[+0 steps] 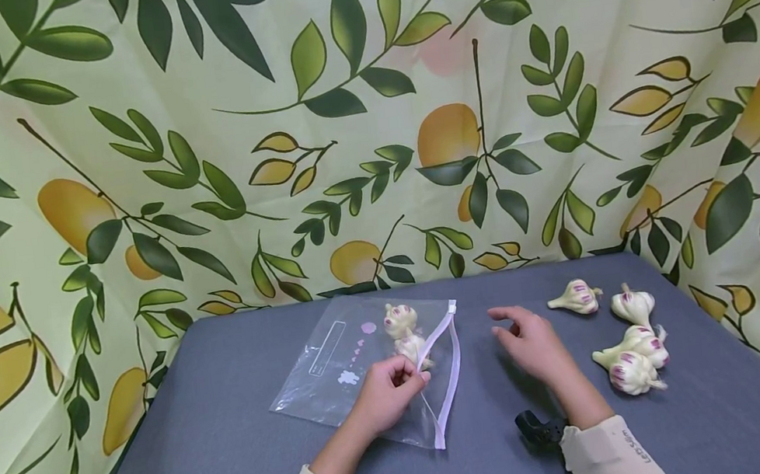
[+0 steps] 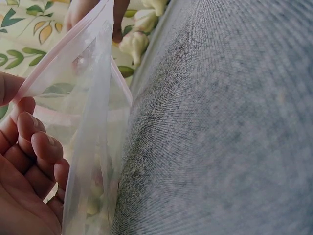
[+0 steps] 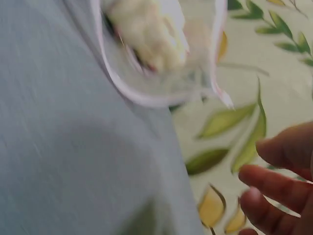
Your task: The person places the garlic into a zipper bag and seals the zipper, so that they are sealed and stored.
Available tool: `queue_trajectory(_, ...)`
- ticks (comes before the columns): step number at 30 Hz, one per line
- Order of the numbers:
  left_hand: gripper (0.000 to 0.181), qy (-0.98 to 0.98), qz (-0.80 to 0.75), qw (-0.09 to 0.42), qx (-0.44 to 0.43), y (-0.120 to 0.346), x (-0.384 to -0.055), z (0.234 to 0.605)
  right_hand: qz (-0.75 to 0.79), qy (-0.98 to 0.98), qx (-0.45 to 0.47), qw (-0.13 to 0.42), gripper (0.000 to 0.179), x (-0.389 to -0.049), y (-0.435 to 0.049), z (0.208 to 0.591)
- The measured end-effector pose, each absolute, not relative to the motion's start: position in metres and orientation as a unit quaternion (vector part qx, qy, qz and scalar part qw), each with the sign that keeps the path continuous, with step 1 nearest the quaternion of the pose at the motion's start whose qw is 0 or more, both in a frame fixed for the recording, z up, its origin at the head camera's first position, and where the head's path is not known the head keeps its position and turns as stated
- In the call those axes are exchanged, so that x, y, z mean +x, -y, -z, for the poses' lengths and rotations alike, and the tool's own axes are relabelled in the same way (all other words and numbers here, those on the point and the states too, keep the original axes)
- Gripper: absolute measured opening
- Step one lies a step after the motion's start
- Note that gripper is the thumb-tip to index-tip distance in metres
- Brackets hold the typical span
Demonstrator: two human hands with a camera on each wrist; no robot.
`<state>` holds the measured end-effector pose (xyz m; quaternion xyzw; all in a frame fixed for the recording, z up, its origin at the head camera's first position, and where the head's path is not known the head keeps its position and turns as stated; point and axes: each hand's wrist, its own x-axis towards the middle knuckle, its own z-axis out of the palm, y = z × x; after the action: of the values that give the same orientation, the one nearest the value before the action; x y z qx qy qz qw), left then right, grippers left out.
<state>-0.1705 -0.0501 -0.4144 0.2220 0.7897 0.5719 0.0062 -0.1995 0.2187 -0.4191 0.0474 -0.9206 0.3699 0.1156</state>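
Observation:
A clear zip bag [image 1: 337,351] with a pale pink zip edge lies on the grey-blue table, its mouth facing right and parted. Two garlic bulbs [image 1: 400,318] are inside it, one behind the other near the opening. My left hand [image 1: 386,397] pinches the upper zip edge between thumb and fingers, lifting it; the left wrist view shows the pinched edge [image 2: 49,58] close up. To the right of the bag, my right hand [image 1: 533,345] hovers with nothing in it, fingers loosely bent. In the right wrist view its fingers [image 3: 274,186] are apart from the bag's mouth.
Several loose garlic bulbs [image 1: 635,372] sit in a group at the table's right side, one of them [image 1: 577,297] farther back. A leaf-and-fruit patterned cloth [image 1: 370,152] hangs behind and beside the table [image 1: 234,441]. Each wrist wears a black band.

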Motion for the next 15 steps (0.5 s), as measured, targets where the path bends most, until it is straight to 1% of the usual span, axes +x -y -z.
queue_trajectory(5,0.014,-0.787,-0.576,0.005,0.221,0.050,-0.169,0.412,-0.323,0.932,-0.009,0.167,0.033,-0.196,-0.250,0.407)
queue_trajectory(8,0.014,-0.786,-0.577,0.002,0.221,0.050,-0.170,0.414,-0.293,0.939,-0.047,0.173,0.034,-0.191,-0.267,0.398)
queue_trajectory(11,0.014,-0.786,-0.578,0.001,0.221,0.050,-0.170,0.416,-0.267,0.950,-0.088,0.134,0.038,-0.183,-0.285,0.389)
queue_trajectory(15,0.014,-0.785,-0.580,0.007,0.217,0.050,-0.170,0.415,-0.264,0.955,-0.125,0.047,0.052,-0.173,-0.307,0.377)
